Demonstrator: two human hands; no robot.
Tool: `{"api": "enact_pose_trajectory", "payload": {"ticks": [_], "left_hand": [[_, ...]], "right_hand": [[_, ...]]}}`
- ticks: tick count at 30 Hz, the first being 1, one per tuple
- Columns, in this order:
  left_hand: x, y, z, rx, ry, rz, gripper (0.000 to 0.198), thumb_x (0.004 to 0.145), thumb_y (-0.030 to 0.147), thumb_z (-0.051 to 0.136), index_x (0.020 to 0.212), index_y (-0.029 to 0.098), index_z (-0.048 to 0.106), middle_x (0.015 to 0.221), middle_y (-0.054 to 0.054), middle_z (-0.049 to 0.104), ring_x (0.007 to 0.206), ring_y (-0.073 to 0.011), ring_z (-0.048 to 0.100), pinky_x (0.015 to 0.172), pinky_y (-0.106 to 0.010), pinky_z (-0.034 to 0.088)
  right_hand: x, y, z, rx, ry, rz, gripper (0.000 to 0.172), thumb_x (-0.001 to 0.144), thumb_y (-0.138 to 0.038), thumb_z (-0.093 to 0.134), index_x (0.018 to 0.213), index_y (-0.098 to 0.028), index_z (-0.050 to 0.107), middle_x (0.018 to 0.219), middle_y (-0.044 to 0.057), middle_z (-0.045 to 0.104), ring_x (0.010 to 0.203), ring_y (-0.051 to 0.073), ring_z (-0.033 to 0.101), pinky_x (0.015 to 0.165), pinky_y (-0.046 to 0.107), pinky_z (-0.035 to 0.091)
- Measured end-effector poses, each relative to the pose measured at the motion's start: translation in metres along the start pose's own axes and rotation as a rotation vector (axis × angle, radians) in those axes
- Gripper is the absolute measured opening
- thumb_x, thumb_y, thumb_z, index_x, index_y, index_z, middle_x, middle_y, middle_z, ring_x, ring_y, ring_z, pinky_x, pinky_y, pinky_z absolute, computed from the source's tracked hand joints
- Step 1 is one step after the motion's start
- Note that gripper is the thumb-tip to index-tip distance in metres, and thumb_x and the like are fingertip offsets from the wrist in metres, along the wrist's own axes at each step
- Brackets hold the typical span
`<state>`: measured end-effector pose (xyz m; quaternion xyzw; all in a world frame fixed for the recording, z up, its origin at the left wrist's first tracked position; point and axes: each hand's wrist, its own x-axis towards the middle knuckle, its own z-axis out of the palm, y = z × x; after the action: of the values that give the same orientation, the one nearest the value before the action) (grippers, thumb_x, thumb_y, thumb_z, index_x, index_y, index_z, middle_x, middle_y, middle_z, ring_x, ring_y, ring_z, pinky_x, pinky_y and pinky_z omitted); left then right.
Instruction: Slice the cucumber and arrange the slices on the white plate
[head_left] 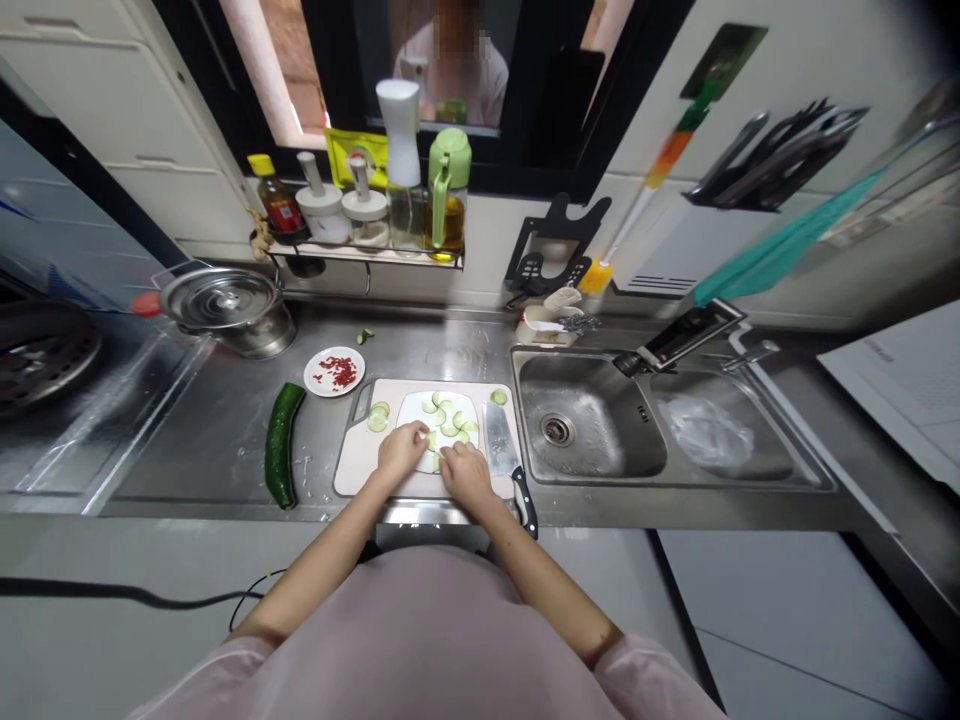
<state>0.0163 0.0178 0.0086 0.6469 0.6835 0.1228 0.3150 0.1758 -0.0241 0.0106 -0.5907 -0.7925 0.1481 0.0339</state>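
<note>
A white plate [466, 408] lies on a pale cutting board [362, 462], with several curved pieces of cucumber slice [449, 408] arranged on it. Over the plate's left front part, my left hand [403, 452] pinches a cucumber slice at its fingertips. My right hand [466, 478] is closed at the plate's front right; what its fingertips hold is too small to make out. Right of the plate rests a kitchen knife [499, 436], its black handle past the board's front edge. More round cucumber slices [378, 416] sit on the board's left side, and one lies at its top right corner.
Left of the board are a whole cucumber [283, 446] and a small white plate [309, 375] with red bits. A lidded steel pot [259, 330] stands farther left. To the right is a double sink [600, 455]. Bottles line a wall shelf [360, 256] behind.
</note>
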Motion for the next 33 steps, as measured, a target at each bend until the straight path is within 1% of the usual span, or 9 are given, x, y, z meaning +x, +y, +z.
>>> {"api": "enact_pose_trajectory", "payload": {"ticks": [2, 5, 7, 10, 13, 18, 24, 27, 33], "left_hand": [[0.000, -0.003, -0.002, -0.064, 0.082, -0.041, 0.024, 0.084, 0.029, 0.057, 0.104, 0.025, 0.068, 0.086, 0.000, 0.070, 0.080, -0.0165, 0.062, 0.070, -0.025, 0.040], [0.000, -0.010, -0.004, -0.119, 0.260, -0.149, 0.028, 0.086, 0.031, 0.053, 0.110, 0.025, 0.065, 0.090, -0.001, 0.070, 0.086, -0.0182, 0.063, 0.075, -0.027, 0.040], [0.000, -0.018, -0.007, -0.100, 0.367, -0.233, 0.031, 0.085, 0.032, 0.053, 0.114, 0.026, 0.063, 0.094, -0.003, 0.070, 0.095, -0.0216, 0.061, 0.082, -0.031, 0.040], [0.002, -0.033, -0.013, -0.038, 0.456, -0.361, 0.036, 0.084, 0.035, 0.055, 0.118, 0.025, 0.060, 0.105, -0.007, 0.068, 0.106, -0.0282, 0.057, 0.092, -0.041, 0.036], [0.004, -0.047, -0.019, -0.005, 0.459, -0.458, 0.039, 0.084, 0.040, 0.054, 0.118, 0.023, 0.059, 0.110, -0.011, 0.066, 0.109, -0.0327, 0.055, 0.093, -0.048, 0.034], [0.010, -0.056, -0.018, 0.052, 0.402, -0.490, 0.040, 0.081, 0.047, 0.055, 0.111, 0.023, 0.061, 0.113, -0.013, 0.065, 0.111, -0.0362, 0.053, 0.092, -0.052, 0.033], [0.013, -0.052, -0.012, 0.081, 0.408, -0.471, 0.031, 0.083, 0.041, 0.052, 0.106, 0.023, 0.062, 0.113, -0.012, 0.065, 0.109, -0.0330, 0.054, 0.092, -0.049, 0.033], [0.012, -0.052, -0.010, 0.065, 0.433, -0.443, 0.027, 0.084, 0.036, 0.051, 0.105, 0.023, 0.061, 0.112, -0.011, 0.066, 0.107, -0.0324, 0.055, 0.090, -0.047, 0.034], [0.007, -0.049, -0.011, -0.048, 0.484, -0.389, 0.022, 0.085, 0.028, 0.049, 0.104, 0.024, 0.062, 0.104, -0.007, 0.070, 0.102, -0.0304, 0.057, 0.090, -0.046, 0.033]], "right_hand": [[0.000, 0.004, 0.000, 0.036, 0.055, 0.016, 0.026, 0.095, -0.027, 0.046, 0.107, -0.019, 0.066, 0.098, 0.009, 0.063, 0.095, 0.021, 0.051, 0.081, 0.030, 0.035], [0.000, 0.011, 0.001, 0.091, 0.134, 0.037, 0.026, 0.095, -0.027, 0.045, 0.103, -0.019, 0.068, 0.095, 0.008, 0.064, 0.092, 0.020, 0.053, 0.080, 0.029, 0.036], [0.000, 0.015, 0.000, 0.130, 0.177, 0.040, 0.026, 0.095, -0.026, 0.045, 0.101, -0.019, 0.069, 0.093, 0.007, 0.065, 0.089, 0.020, 0.054, 0.079, 0.028, 0.036], [0.000, 0.019, 0.000, 0.194, 0.225, 0.033, 0.026, 0.094, -0.024, 0.045, 0.100, -0.019, 0.070, 0.091, 0.007, 0.066, 0.087, 0.019, 0.056, 0.079, 0.026, 0.037], [0.000, 0.021, 0.001, 0.239, 0.261, 0.036, 0.026, 0.093, -0.024, 0.045, 0.100, -0.019, 0.070, 0.090, 0.007, 0.067, 0.088, 0.019, 0.057, 0.080, 0.026, 0.038], [0.000, 0.025, 0.003, 0.288, 0.275, 0.037, 0.027, 0.093, -0.022, 0.045, 0.096, -0.019, 0.071, 0.092, 0.007, 0.068, 0.087, 0.018, 0.059, 0.080, 0.024, 0.040], [0.001, 0.028, -0.004, 0.311, 0.290, 0.051, 0.028, 0.092, -0.021, 0.043, 0.095, -0.018, 0.071, 0.088, 0.008, 0.068, 0.089, 0.020, 0.060, 0.081, 0.026, 0.042], [0.000, 0.029, -0.005, 0.338, 0.311, 0.051, 0.028, 0.092, -0.022, 0.043, 0.094, -0.019, 0.071, 0.087, 0.008, 0.068, 0.089, 0.021, 0.060, 0.081, 0.029, 0.043], [-0.001, 0.030, -0.003, 0.376, 0.341, 0.041, 0.026, 0.091, -0.021, 0.045, 0.093, -0.020, 0.071, 0.089, 0.008, 0.069, 0.089, 0.022, 0.061, 0.081, 0.030, 0.045]]}}
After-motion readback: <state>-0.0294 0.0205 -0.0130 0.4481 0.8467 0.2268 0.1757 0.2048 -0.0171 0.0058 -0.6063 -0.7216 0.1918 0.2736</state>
